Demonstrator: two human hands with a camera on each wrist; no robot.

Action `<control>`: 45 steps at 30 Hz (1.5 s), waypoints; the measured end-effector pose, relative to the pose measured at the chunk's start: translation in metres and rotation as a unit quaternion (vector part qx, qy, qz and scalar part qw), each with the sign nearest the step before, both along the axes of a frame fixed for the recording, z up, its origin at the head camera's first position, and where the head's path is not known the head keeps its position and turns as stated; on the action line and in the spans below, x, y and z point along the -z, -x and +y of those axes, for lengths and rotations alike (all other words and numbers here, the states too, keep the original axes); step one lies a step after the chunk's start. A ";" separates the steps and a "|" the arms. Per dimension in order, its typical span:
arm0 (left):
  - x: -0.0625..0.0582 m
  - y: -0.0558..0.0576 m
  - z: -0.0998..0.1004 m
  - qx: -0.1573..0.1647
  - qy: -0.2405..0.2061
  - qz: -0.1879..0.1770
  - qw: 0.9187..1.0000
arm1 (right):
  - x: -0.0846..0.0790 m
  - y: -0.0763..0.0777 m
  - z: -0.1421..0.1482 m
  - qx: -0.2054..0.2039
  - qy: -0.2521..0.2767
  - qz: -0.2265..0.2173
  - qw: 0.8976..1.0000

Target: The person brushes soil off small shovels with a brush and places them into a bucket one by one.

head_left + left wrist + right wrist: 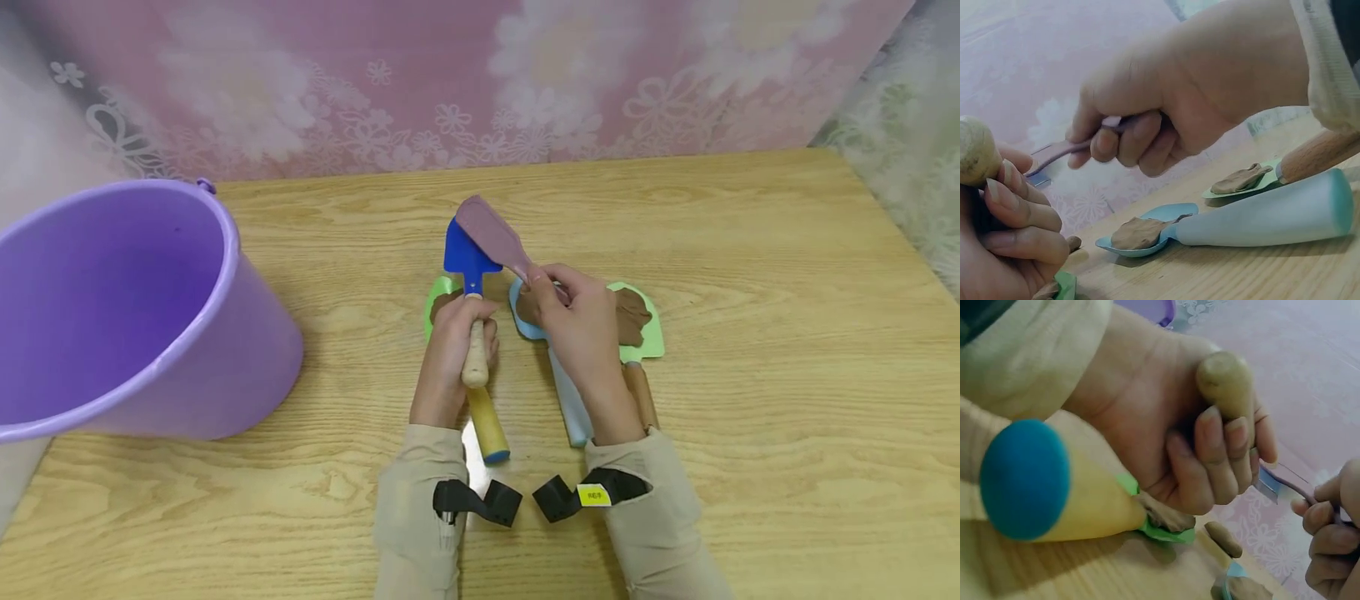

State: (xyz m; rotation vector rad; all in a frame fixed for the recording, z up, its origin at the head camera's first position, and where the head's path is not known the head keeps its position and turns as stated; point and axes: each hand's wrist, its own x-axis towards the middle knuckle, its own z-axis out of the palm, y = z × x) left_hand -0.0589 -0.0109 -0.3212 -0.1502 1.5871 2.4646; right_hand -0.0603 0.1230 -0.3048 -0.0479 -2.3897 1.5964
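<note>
My left hand [450, 342] grips the wooden handle [476, 354] of a small shovel with a blue blade [459, 254]. The blade points away from me, raised above the table. A mauve spatula [491, 233] is pinched in my right hand [585, 325], its flat end lying across the blue blade. From above I cannot tell whether anything sits between the two. Under my hands lie a green shovel [436, 293] with a yellow handle [489, 429], a light blue shovel [1266, 215] and a light green shovel [654, 340], each bearing brown clay [632, 315]. My hands partly cover them.
A large purple bucket [262, 358] stands at the left of the wooden table [787, 375]. Pink flowered cloth [420, 83] hangs behind the far edge. A small brown lump [1223, 540] lies beyond the green shovel in the right wrist view.
</note>
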 end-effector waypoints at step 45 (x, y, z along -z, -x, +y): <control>0.006 0.000 -0.001 0.103 0.009 0.110 0.989 | 0.003 -0.023 0.000 0.016 0.095 -0.042 0.994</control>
